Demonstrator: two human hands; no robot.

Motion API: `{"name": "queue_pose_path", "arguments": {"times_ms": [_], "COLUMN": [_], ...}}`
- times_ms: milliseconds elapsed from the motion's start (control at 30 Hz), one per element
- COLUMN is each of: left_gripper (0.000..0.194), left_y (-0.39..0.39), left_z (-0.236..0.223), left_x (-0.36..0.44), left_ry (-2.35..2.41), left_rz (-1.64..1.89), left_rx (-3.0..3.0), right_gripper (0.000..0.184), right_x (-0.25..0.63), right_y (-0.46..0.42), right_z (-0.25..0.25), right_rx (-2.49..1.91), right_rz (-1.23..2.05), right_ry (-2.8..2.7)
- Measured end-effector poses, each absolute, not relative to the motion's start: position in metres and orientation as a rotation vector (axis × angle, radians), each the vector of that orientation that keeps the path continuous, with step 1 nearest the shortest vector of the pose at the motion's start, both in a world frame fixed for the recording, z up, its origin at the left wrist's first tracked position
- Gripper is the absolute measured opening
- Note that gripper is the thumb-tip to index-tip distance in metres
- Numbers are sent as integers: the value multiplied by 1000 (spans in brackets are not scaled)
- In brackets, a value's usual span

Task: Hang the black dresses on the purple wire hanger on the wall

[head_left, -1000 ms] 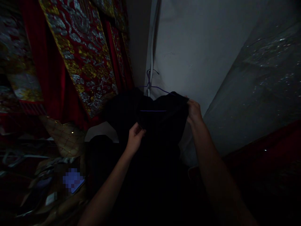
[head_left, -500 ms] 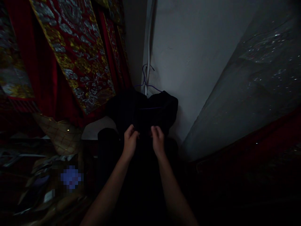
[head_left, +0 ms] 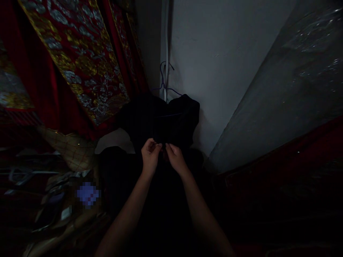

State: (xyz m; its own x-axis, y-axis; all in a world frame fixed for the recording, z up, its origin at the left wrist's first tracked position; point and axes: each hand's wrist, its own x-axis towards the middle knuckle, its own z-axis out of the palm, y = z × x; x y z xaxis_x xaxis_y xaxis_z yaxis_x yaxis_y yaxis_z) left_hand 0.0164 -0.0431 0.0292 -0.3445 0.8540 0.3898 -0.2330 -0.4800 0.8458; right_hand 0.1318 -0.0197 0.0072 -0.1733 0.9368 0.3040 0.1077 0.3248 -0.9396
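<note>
A black garment [head_left: 184, 117] hangs in front of me on a thin purple wire hanger [head_left: 162, 76]; its front parts below the neck opening. My left hand [head_left: 150, 151] pinches the garment's front edge between thumb and fingers. Close beside it, my right hand [head_left: 173, 155] is closed in a pinch on the opposite front edge. The fingertips of both hands almost meet at the middle of the front. In this dim light I cannot make out any fastening between them.
Red cloth [head_left: 88, 67] with gold and silver embroidery hangs at the left. Behind the hanger is a grey wall [head_left: 214, 60] with a pale pipe [head_left: 166, 39]. Clear plastic sheeting [head_left: 313, 67] covers the right side. Clutter with a blurred-out blue patch [head_left: 88, 194] lies at lower left.
My hands have come closer together, the right one moving left toward the left one, and the garment's front edges with them. The view has shifted slightly.
</note>
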Motion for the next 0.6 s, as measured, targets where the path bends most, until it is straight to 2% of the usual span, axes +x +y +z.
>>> {"name": "queue_pose_path", "arguments": {"times_ms": [133,300,433,600], "left_gripper": [12,35,19,13], "left_y": [-41,-34,-31,-31], "left_z": [20,-6,-16,-12], "left_x": [15,15,15,13], "left_ry": [918,1069,1097,976], "left_rz": [1940,1864,1737,1677], "left_rx": [1242,1476,1554,1409], "right_gripper": [37,33,36,42], "right_x": [129,129,131,132], "right_y": [-20,-19,-18,-25], "right_z": [11,10,10,16], "right_rx": [-943,-980,-1012,-1019], "right_rz": [1085,1110,1165,1296], "right_ry": [-1459,-1463,-1521,-1479]}}
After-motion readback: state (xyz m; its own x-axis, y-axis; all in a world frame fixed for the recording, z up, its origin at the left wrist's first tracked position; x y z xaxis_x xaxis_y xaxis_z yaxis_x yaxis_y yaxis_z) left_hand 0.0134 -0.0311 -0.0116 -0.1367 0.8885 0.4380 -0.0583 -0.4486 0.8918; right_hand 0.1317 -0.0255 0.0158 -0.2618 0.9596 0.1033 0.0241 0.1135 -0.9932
